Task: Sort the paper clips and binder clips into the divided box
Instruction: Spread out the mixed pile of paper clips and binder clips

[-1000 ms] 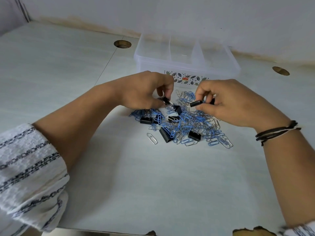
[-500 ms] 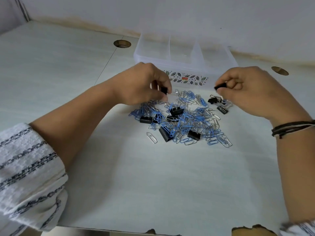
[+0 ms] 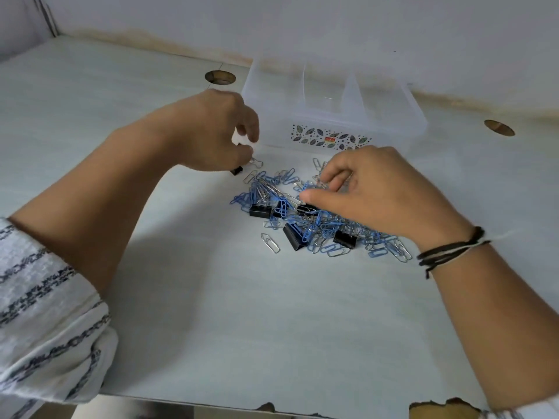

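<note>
Pale desk surface (image 3: 242, 313): since a moment ago the left hand (image 3: 211, 131), pinching a black binder clip (image 3: 236, 170), has drawn off toward the divided box (image 3: 332, 128) at the far edge, while the right hand (image 3: 372, 192), now empty, fingers curled, digs into the pile of clips (image 3: 302, 219) for another.

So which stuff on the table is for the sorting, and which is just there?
For the sorting:
- clip pile
- black binder clips, like this one
- lone paper clip
- divided box, nothing seen in it yet
- left hand, holding a binder clip
- right hand, over the pile

Just there:
- table holes
- wristbands
</note>
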